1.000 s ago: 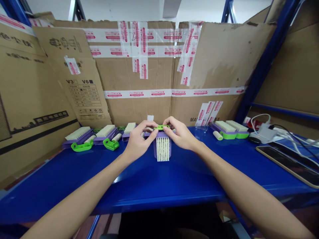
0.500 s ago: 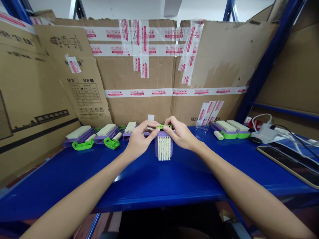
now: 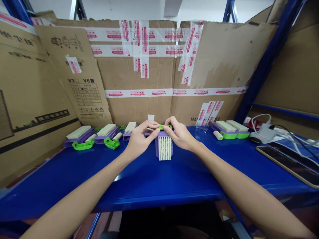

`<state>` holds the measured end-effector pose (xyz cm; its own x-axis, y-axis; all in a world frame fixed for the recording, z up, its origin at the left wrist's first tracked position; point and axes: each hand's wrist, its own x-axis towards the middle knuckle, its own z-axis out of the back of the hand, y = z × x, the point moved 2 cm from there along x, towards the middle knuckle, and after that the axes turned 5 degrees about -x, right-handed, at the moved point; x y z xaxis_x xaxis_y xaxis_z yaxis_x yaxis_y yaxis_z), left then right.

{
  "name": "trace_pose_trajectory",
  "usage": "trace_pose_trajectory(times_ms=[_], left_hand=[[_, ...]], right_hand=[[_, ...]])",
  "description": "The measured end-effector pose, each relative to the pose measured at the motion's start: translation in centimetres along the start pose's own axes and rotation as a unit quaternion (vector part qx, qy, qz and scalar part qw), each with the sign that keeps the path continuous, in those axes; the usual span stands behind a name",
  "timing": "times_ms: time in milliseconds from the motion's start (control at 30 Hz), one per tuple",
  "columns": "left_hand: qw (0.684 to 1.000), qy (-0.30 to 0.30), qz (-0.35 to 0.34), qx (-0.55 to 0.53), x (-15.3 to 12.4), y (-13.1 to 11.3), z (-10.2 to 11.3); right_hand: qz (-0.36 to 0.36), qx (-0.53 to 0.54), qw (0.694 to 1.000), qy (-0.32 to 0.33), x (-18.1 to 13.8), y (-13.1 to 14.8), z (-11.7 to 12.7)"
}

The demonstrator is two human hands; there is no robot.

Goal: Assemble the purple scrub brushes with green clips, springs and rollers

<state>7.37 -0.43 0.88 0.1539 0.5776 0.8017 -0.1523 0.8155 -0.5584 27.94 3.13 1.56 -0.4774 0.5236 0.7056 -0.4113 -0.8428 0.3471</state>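
In the middle of the blue table a purple brush head with cream bristles stands on its end, bristles facing me. A green plastic piece lies across its top. My left hand pinches this piece from the left between thumb and fingertips. From the other side my right hand grips it too, thumb in front and fingers curled behind. The fingers hide part of the green piece and the brush's upper edge.
To the left lie several purple brush heads with green handle parts and cream rollers. Two green-based brushes and a loose roller lie on the right, near a phone and white chargers. Taped cardboard walls the back.
Almost nothing differs. Both hands stay on the green piece, and the brush head has shifted very slightly.
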Motion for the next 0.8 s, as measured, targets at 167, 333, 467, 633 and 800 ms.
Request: trace_pose_trajectory(times_ms=[167, 333, 467, 633, 800], left_hand=[[0.999, 0.01, 0.009, 0.029, -0.22, 0.11, -0.1], [0.998, 0.02, -0.007, 0.059, -0.53, 0.27, -0.25], [0.997, 0.024, -0.021, 0.067, -0.51, 0.11, -0.3], [0.996, 0.029, -0.017, 0.083, -0.44, 0.04, -0.3], [0.994, 0.034, -0.023, 0.098, -0.45, -0.02, -0.26]], right_hand=[[0.001, 0.003, 1.0, -0.002, -0.02, 0.0, 0.03], [0.006, -0.002, 1.0, -0.001, -0.07, 0.05, 0.01], [0.008, 0.001, 1.0, 0.0, -0.07, 0.23, 0.03], [0.002, 0.002, 1.0, 0.002, -0.06, 0.33, 0.04], [0.004, -0.004, 1.0, 0.002, -0.08, 0.24, 0.14]])
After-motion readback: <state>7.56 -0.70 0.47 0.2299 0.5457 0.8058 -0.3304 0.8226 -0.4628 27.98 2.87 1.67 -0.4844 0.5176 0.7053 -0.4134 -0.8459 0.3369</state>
